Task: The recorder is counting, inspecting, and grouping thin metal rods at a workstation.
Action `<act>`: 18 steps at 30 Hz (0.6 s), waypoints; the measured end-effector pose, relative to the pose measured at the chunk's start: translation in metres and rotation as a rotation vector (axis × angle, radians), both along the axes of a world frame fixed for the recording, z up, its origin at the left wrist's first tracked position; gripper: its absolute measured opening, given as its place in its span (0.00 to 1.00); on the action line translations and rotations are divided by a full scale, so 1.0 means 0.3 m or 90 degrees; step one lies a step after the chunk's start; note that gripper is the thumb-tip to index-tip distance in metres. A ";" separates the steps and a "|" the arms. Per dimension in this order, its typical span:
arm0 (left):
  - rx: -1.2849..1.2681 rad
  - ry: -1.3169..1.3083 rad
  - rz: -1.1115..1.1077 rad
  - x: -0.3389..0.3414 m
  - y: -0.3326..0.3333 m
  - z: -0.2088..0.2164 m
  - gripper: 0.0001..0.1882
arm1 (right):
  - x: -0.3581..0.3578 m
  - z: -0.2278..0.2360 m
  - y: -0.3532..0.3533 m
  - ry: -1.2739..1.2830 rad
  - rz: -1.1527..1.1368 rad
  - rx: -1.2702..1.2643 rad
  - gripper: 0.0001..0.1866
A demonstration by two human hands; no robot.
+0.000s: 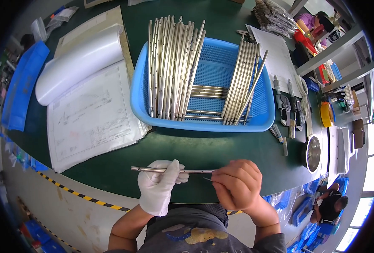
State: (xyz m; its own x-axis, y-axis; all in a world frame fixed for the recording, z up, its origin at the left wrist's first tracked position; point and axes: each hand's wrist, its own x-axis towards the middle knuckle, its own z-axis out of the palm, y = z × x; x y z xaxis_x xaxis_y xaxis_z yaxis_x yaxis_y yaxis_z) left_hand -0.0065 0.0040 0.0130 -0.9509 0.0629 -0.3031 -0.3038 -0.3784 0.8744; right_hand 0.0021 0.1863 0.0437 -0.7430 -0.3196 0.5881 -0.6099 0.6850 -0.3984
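Note:
In my white-gloved left hand (156,185) is a slim metal rod (197,171) with small holes, lying level above the near edge of the table. My left thumb presses along its top. My bare right hand (239,184) is closed at the rod's right end and covers it. A short, thin metal piece sticks out below the right fingers; its kind is hidden by the hand. Beyond my hands stands a blue plastic basket (204,125). One bundle of similar rods (168,71) leans at its left, another bundle (239,82) at its right, and several lie flat between.
Paper drawings (92,118) in clear sleeves lie open at left, beside a blue tray (24,86). At right are micrometers (285,103), a metal bowl (313,154) and yellow tape (326,114). Bagged metal parts (275,17) sit far right. Other people work off to the right.

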 end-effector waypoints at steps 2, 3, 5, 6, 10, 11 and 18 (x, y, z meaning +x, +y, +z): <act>0.003 -0.002 0.002 0.002 0.002 0.004 0.07 | -0.005 0.008 -0.013 -0.006 0.018 -0.036 0.10; 0.002 -0.005 -0.005 -0.002 0.004 0.004 0.07 | -0.017 -0.004 -0.027 -0.010 0.027 -0.036 0.10; 0.001 -0.006 -0.013 -0.006 0.005 0.002 0.07 | -0.033 -0.021 -0.044 -0.012 0.034 -0.037 0.11; 0.007 -0.004 -0.013 -0.002 0.004 0.000 0.07 | -0.039 -0.028 -0.049 -0.024 0.036 -0.041 0.12; 0.024 -0.001 -0.015 -0.002 0.005 -0.004 0.06 | -0.049 -0.033 -0.059 -0.037 0.034 -0.044 0.11; 0.024 -0.001 -0.014 -0.001 0.005 -0.004 0.06 | -0.049 -0.035 -0.060 -0.038 0.036 -0.044 0.11; 0.031 -0.018 -0.018 -0.007 0.005 0.005 0.06 | -0.042 -0.029 -0.077 0.010 0.023 0.009 0.11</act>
